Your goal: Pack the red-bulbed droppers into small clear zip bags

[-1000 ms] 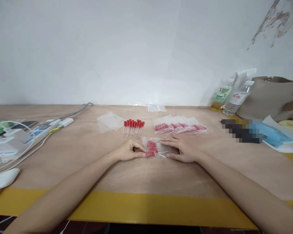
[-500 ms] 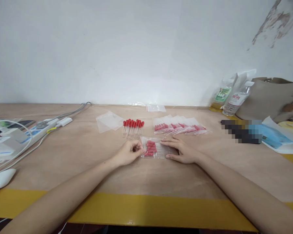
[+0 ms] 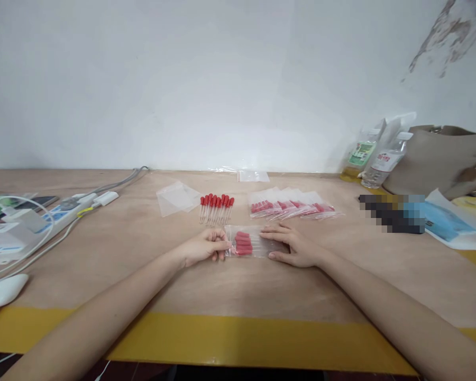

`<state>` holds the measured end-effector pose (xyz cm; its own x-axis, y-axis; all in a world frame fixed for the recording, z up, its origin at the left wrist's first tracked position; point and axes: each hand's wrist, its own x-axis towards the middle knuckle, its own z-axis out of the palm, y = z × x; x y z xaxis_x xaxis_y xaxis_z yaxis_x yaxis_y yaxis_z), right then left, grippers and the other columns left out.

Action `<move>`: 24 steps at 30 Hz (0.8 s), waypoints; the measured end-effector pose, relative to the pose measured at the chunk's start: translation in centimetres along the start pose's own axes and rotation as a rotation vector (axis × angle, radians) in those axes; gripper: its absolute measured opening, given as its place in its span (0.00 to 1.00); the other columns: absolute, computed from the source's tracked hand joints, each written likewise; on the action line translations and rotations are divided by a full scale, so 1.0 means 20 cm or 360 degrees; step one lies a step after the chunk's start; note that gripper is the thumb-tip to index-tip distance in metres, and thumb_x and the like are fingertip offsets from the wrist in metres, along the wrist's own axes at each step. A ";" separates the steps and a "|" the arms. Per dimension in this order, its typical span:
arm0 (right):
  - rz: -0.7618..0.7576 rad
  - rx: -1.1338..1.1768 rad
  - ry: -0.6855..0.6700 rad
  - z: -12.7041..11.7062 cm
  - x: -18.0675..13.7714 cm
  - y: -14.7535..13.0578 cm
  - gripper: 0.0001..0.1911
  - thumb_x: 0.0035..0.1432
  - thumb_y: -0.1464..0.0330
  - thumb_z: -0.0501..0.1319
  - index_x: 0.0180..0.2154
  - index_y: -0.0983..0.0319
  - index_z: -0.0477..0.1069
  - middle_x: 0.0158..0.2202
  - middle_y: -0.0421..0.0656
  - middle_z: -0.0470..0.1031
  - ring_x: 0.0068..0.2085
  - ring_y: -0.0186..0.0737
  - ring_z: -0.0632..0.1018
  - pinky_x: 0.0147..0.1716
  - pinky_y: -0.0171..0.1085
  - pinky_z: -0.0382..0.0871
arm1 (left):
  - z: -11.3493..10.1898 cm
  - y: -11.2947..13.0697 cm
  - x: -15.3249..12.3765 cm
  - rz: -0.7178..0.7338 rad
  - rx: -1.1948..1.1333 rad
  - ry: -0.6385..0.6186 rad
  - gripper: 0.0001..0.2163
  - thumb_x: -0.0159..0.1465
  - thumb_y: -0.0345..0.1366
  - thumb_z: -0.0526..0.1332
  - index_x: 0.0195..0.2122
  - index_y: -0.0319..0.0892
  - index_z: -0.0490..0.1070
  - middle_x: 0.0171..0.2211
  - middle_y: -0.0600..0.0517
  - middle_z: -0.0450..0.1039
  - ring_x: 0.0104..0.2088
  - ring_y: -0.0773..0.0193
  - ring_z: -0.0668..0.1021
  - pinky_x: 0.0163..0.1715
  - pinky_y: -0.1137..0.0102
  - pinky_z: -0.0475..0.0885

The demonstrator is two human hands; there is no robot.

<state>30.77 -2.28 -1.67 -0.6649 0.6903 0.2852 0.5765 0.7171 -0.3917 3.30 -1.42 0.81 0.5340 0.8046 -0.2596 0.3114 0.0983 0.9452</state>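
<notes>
A clear plastic bag [image 3: 257,241] lies flat on the table with several red-bulbed droppers [image 3: 244,244] inside, bulbs to the left. My left hand [image 3: 210,244] pinches the bag's left edge between thumb and fingers. Across its right end rests my right hand [image 3: 293,246], fingers stretched out and spread, covering that end. Just beyond, a row of loose droppers [image 3: 217,201] lies with red bulbs pointing away from me. To their right, several filled bags [image 3: 289,203] overlap in a fanned row.
Flat clear bags [image 3: 177,199] lie left of the loose droppers, and another small bag [image 3: 254,176] is by the wall. A power strip [image 3: 59,214] with cables sits at left. Bottles [image 3: 386,161], a handbag [image 3: 440,159] and a blue packet [image 3: 452,219] stand or lie at right.
My left hand has shifted slightly left, and its fingers now pinch the bag's left edge. The bag looks flatter and straighter. My right hand has stayed in place.
</notes>
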 end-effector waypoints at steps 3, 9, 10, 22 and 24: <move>0.0009 0.0010 -0.0018 0.01 0.00 0.00 0.28 0.54 0.56 0.57 0.55 0.57 0.60 0.56 0.48 0.62 0.56 0.48 0.62 0.57 0.55 0.45 | -0.02 0.01 -0.01 -0.0022 -0.0063 -0.0046 0.15 0.51 0.43 0.64 0.28 0.39 0.60 0.18 0.56 0.69 0.19 0.73 0.70 0.17 0.78 0.60; 0.0093 0.0101 0.0313 0.01 0.03 -0.03 0.19 0.55 0.58 0.55 0.47 0.59 0.69 0.46 0.49 0.70 0.46 0.46 0.71 0.46 0.47 0.63 | 0.00 -0.04 0.01 -0.0035 0.0070 0.0340 0.22 0.49 0.43 0.65 0.39 0.41 0.55 0.20 0.60 0.66 0.17 0.74 0.67 0.16 0.78 0.58; 0.0128 0.0076 0.0415 0.01 0.04 -0.04 0.17 0.56 0.59 0.55 0.44 0.60 0.70 0.42 0.49 0.72 0.42 0.45 0.73 0.43 0.45 0.65 | 0.00 -0.06 0.02 0.0048 0.0147 0.0404 0.23 0.48 0.42 0.66 0.39 0.41 0.55 0.20 0.60 0.65 0.17 0.74 0.66 0.18 0.77 0.58; 0.0537 0.0116 0.0033 0.02 0.33 -0.05 0.16 0.43 0.69 0.65 0.38 0.65 0.71 0.35 0.47 0.74 0.35 0.43 0.74 0.35 0.41 0.67 | -0.04 -0.09 0.06 0.0444 0.0650 0.0458 0.33 0.46 0.42 0.67 0.53 0.40 0.58 0.40 0.48 0.65 0.24 0.73 0.64 0.25 0.74 0.63; 0.0517 0.0179 -0.0034 0.03 0.35 -0.02 0.09 0.44 0.70 0.65 0.31 0.64 0.71 0.27 0.42 0.74 0.28 0.38 0.74 0.27 0.35 0.67 | -0.04 -0.09 0.08 0.0476 0.0588 0.0515 0.28 0.50 0.44 0.64 0.51 0.39 0.61 0.38 0.48 0.66 0.23 0.73 0.65 0.23 0.74 0.63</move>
<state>25.53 2.20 -0.11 -0.4657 0.8779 0.1116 0.7045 0.4441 -0.5535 3.00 0.20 -1.19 0.3914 0.9099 0.1371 0.4687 -0.3253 0.8213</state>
